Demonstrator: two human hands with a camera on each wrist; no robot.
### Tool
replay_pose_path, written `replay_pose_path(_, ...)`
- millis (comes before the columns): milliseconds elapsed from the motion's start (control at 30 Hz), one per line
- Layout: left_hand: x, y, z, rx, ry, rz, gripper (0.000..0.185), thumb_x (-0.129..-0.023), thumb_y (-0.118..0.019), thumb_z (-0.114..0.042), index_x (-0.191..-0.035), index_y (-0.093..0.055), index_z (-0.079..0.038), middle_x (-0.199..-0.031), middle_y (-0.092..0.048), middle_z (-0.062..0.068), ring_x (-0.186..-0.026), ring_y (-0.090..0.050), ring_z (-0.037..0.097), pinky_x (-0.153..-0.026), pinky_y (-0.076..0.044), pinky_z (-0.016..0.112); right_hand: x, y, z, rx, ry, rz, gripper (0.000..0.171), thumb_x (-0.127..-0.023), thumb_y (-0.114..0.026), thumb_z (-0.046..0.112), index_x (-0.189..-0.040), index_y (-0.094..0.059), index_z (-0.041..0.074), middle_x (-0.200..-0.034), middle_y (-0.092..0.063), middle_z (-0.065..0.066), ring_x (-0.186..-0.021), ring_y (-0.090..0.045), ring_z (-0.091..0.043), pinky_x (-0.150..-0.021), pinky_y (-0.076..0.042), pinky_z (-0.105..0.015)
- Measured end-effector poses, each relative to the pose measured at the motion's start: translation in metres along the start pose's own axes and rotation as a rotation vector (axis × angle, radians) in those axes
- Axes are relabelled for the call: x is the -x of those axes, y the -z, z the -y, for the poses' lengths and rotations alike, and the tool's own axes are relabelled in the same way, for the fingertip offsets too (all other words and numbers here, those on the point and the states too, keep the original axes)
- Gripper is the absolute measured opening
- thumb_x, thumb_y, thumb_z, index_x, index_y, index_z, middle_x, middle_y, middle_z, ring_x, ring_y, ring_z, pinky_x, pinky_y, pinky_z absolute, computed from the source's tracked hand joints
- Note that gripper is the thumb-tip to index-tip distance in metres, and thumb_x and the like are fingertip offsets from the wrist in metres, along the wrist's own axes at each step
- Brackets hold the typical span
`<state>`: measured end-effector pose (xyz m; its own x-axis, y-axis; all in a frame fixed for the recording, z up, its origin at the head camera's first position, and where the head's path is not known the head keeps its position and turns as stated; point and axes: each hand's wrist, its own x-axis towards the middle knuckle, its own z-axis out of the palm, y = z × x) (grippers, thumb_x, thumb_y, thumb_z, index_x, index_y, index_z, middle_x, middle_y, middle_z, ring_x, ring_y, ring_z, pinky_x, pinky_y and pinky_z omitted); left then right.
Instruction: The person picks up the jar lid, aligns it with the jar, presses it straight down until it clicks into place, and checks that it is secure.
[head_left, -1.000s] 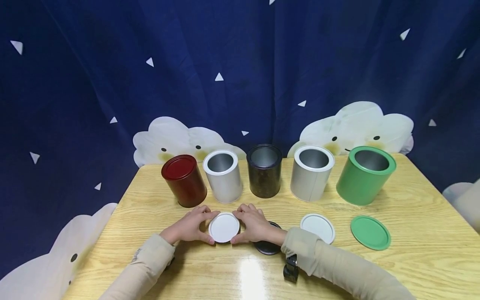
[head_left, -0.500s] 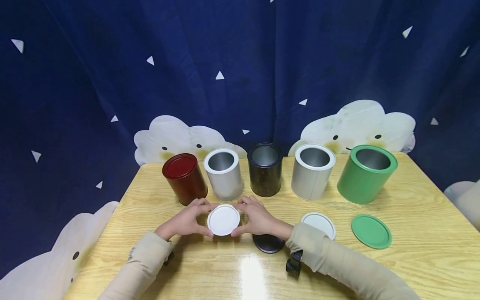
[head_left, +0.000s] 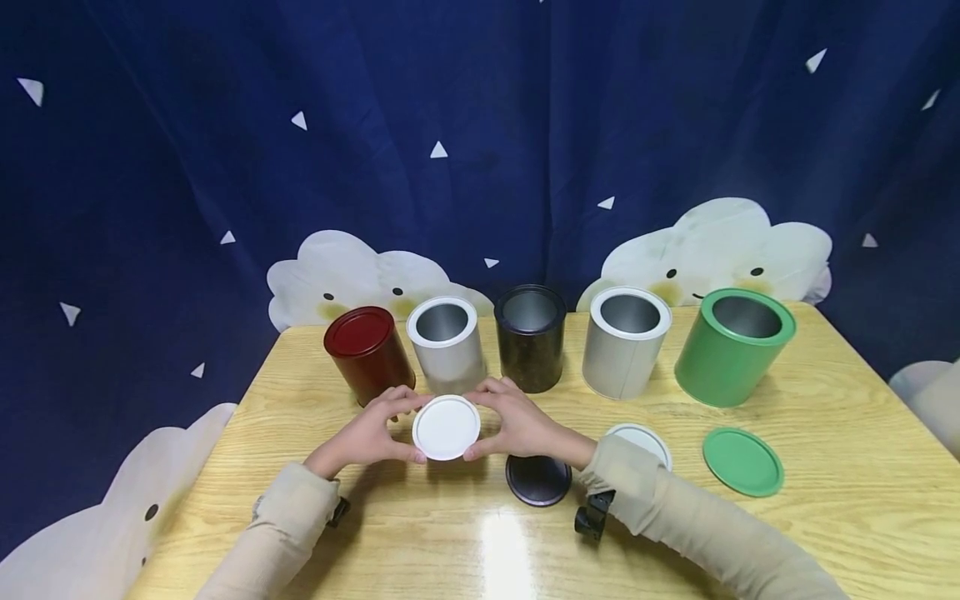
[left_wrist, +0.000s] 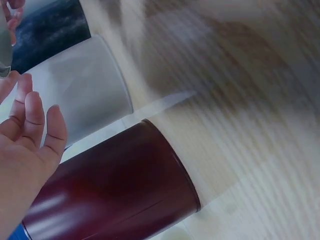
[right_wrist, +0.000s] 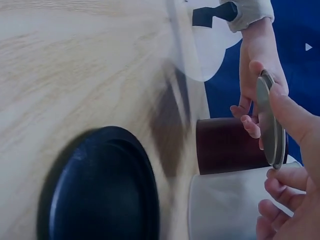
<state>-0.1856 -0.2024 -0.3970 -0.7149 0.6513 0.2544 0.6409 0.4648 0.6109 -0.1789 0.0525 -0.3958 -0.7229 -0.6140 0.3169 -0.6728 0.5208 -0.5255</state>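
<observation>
A round white lid (head_left: 446, 427) is held level above the table, its metal underside showing in the right wrist view. My left hand (head_left: 367, 432) grips its left edge between thumb and forefinger. On the opposite edge, my right hand (head_left: 517, 427) pinches it the same way; the other fingers of that hand curl loosely below in the right wrist view. Just beyond the lid stands an open white can (head_left: 453, 354) with a bare metal inside. To its left is a dark red can (head_left: 369, 354) with its lid on, also close to my left hand (left_wrist: 30, 135) in the left wrist view.
An open black can (head_left: 531, 350), a second open white can (head_left: 622, 358) and an open green can (head_left: 723, 367) continue the row. A black lid (head_left: 538, 482), another white lid (head_left: 643, 442) partly behind my right sleeve, and a green lid (head_left: 742, 462) lie on the wooden table (head_left: 847, 467).
Both hands have raised the white lid off the table and carried it slightly away from me, toward the cans. More of the black lid shows beneath my right wrist.
</observation>
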Motion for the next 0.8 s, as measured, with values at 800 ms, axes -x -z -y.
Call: replay_pose_path(800, -0.017, 0.029, -0.016, -0.006, -0.062, -0.099, 0.069, -0.055, -0.087, -0.013, -0.117, -0.060, -0.001, -0.099, -0.055, 0.004, -0.083, -0.049, 0.021, -0.065, -0.042, 0.033, -0.021, 0.033, 0.004, -0.019, 0.056, -0.034, 0.071, -0.060, -0.083, 0.038, -0.118, -0.060, 0.004, -0.106, -0.055, -0.007, -0.098, -0.045, -0.022, -0.082, -0.040, -0.035)
